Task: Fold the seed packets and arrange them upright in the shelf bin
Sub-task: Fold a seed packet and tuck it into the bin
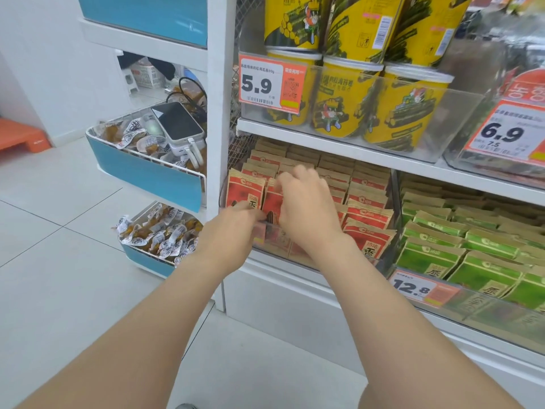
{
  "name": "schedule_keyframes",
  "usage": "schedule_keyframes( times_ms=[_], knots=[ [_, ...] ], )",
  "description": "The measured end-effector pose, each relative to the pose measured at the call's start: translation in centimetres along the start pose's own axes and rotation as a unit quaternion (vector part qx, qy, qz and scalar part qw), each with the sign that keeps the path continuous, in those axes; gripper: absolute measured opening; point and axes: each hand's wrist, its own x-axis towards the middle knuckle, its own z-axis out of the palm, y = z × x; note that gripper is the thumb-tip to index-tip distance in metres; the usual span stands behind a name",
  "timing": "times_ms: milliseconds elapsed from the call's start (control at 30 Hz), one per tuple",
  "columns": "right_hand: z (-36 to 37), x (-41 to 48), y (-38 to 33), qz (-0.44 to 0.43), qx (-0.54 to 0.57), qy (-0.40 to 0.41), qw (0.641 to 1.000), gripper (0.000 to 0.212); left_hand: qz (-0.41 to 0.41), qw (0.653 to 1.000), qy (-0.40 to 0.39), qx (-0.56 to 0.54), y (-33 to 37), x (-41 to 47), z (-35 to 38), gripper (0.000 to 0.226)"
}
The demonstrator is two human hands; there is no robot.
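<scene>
Red-and-tan paper seed packets [368,215] stand in rows inside the clear plastic shelf bin [272,242] on the white lower shelf [295,287]. Left hand [233,228] and right hand [306,208] meet at the bin's front-left corner, on the foremost packets. Green paper packets [472,261] lie right; yellow cylindrical tubs [345,104] on the shelf above.

The red seed packets [368,214] have kraft-brown tops, and the green packets [483,273] to their right share those brown tops. Farther up, yellow tubs [413,113] bear dark green seaweed-roll drawings. The price tag [267,81] is orange and white. On the left, the wire bin [147,175] has a blue front.
</scene>
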Motion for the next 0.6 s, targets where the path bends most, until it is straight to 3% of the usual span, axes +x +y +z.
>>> schedule_keyframes(
  times_ms=[200,333,600],
  knots=[
    [-1.4,-3.3,0.6,-0.058,-0.079,-0.049,0.994,0.005,-0.043,0.998,0.028,0.034,1.7,0.7,-0.2,0.027],
    [-0.9,-4.5,1.4,-0.062,-0.167,-0.115,0.977,0.012,-0.015,0.998,0.03,0.049,2.1,0.6,-0.9,0.022],
    [-1.4,-5.0,3.5,-0.079,-0.19,-0.061,0.977,0.013,-0.016,0.999,0.043,0.026,2.7,0.5,-2.6,0.019]
  ],
)
